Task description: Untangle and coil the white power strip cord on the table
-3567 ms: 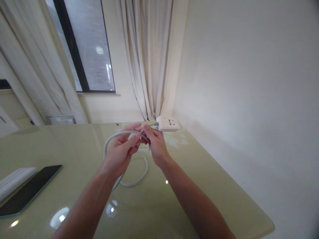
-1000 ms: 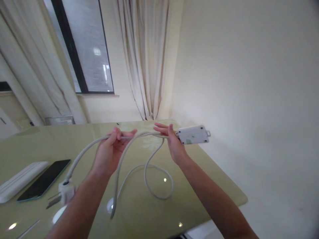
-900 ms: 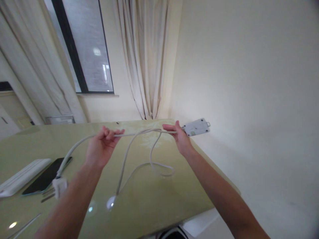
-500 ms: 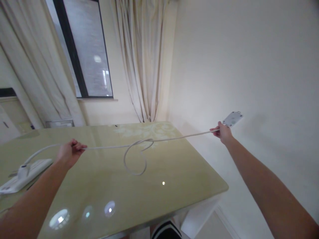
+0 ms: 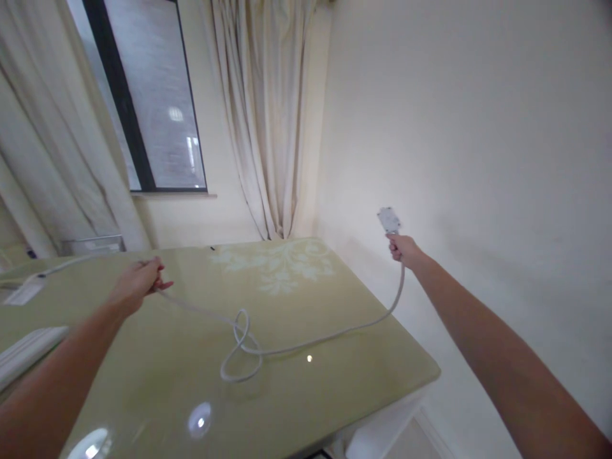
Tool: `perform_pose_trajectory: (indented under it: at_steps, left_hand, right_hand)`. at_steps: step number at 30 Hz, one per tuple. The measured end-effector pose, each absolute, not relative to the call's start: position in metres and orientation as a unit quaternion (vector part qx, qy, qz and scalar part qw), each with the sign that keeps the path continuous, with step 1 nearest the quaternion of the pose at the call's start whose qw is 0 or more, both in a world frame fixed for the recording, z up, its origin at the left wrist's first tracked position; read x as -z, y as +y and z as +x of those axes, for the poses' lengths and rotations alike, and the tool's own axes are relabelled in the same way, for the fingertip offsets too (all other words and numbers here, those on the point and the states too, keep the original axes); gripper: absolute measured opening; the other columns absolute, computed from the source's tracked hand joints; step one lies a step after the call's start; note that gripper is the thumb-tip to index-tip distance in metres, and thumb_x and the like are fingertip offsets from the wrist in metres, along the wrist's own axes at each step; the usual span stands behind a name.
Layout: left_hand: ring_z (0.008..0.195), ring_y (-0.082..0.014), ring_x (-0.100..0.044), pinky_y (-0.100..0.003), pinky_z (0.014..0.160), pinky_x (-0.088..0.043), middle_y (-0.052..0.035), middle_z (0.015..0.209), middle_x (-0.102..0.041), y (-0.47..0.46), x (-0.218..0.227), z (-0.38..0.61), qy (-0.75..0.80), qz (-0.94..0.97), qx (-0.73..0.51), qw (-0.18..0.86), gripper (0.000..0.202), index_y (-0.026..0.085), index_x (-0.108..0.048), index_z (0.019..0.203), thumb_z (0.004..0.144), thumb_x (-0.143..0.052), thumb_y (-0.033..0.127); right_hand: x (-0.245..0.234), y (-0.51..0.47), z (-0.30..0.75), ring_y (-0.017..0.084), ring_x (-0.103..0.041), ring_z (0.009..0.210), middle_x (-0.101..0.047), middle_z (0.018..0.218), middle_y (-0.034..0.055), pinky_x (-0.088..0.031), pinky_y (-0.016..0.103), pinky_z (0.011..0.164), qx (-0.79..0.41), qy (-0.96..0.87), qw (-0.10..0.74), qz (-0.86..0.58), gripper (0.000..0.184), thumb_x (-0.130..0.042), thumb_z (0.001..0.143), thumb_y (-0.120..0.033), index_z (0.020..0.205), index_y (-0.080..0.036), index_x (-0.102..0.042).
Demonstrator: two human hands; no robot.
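Observation:
A white cord (image 5: pixel 329 335) runs between my two hands, with loose twisted loops on the glossy table (image 5: pixel 191 357). My left hand (image 5: pixel 141 284) is closed on the cord at the left, above the tabletop. Further left the cord leads to a white plug-like piece (image 5: pixel 25 291), apart from a white power strip (image 5: pixel 31 347) partly cut off by the frame edge. My right hand (image 5: pixel 404 250) is closed on the cord's other end, just below a flat pale block with dark corner dots (image 5: pixel 389 220), held up near the wall.
A bare wall (image 5: pixel 454 127) stands close at the right, beyond the table's edge. Curtains (image 5: pixel 268 127) and a dark-framed window (image 5: pixel 153 95) are behind the table. A small dark object (image 5: pixel 213 248) lies near the table's far edge.
My right hand has moved left with the block, which now points up. The cord has gone from nearly taut to slack, its loops lower. The plug-like piece has come away from the power strip.

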State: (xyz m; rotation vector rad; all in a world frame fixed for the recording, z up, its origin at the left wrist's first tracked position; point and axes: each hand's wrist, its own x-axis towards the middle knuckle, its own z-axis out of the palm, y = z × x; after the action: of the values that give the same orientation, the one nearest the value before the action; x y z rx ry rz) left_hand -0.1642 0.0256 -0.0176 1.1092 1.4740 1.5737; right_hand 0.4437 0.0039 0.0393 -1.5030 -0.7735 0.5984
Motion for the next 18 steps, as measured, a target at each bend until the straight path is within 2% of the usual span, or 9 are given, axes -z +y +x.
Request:
perform_pose_trajectory:
  at_steps: [2,5,9,11,13,18]
  left_hand:
    - [0.038,-0.0080,-0.041,-0.017,0.038,-0.048,0.0069,0.046,-0.043,0.034,0.006,-0.135,0.579,0.437,-0.586,0.360,0.028,0.018,-0.058,0.069,0.088,-0.075,0.028]
    - [0.044,-0.0080,-0.041,-0.013,0.035,-0.034,0.0057,0.054,-0.047,0.041,-0.005,-0.098,0.550,0.462,-0.571,0.397,0.021,0.015,-0.064,0.078,0.086,-0.076,0.029]
    - [0.045,-0.0045,-0.027,-0.012,0.037,-0.022,0.0094,0.058,-0.035,0.036,-0.009,-0.062,0.469,0.494,-0.542,0.492,0.024,0.015,-0.060,0.079,0.085,-0.077,0.032]
    - [0.046,-0.0035,-0.023,-0.012,0.038,-0.019,0.0107,0.061,-0.031,0.029,-0.009,-0.051,0.414,0.506,-0.524,0.545,0.031,0.016,-0.059,0.081,0.079,-0.084,0.034]
    - [0.047,-0.0032,-0.022,-0.012,0.039,-0.016,0.0109,0.062,-0.031,0.021,-0.007,-0.043,0.370,0.523,-0.511,0.574,0.039,0.016,-0.061,0.086,0.073,-0.090,0.038]
    - [0.049,-0.0036,-0.021,-0.014,0.041,-0.017,0.0098,0.062,-0.033,0.009,0.003,-0.029,0.343,0.561,-0.487,0.575,0.046,0.016,-0.065,0.090,0.074,-0.091,0.051]
  right_hand:
    - [-0.040,0.022,0.401,0.004,-0.023,0.036,-0.041,0.043,-0.0076,-0.016,0.021,0.041,-0.352,-0.356,0.589,-0.635,0.038,-0.058,0.098,-0.013,0.064,-0.022,-0.044]
    - [-0.031,0.042,0.330,0.003,-0.021,0.038,-0.040,0.045,-0.0103,-0.017,0.019,0.040,-0.444,-0.385,0.553,-0.590,0.034,-0.065,0.094,-0.015,0.067,-0.021,-0.046]
    - [0.002,0.056,0.235,0.003,-0.028,0.038,-0.041,0.047,-0.0134,-0.020,0.017,0.041,-0.529,-0.417,0.516,-0.529,0.034,-0.081,0.076,-0.009,0.075,-0.021,-0.049]
    - [0.022,0.059,0.195,0.004,-0.032,0.039,-0.043,0.047,-0.0132,-0.025,0.017,0.041,-0.566,-0.426,0.498,-0.500,0.035,-0.083,0.070,-0.008,0.076,-0.021,-0.051]
    - [0.040,0.060,0.163,0.005,-0.035,0.040,-0.048,0.049,-0.0117,-0.028,0.018,0.042,-0.595,-0.430,0.491,-0.469,0.033,-0.085,0.069,-0.015,0.076,-0.021,-0.052]
    - [0.063,0.059,0.117,0.007,-0.049,0.048,-0.056,0.056,-0.0074,-0.039,0.021,0.049,-0.634,-0.424,0.506,-0.403,0.026,-0.084,0.064,-0.023,0.075,-0.018,-0.061]
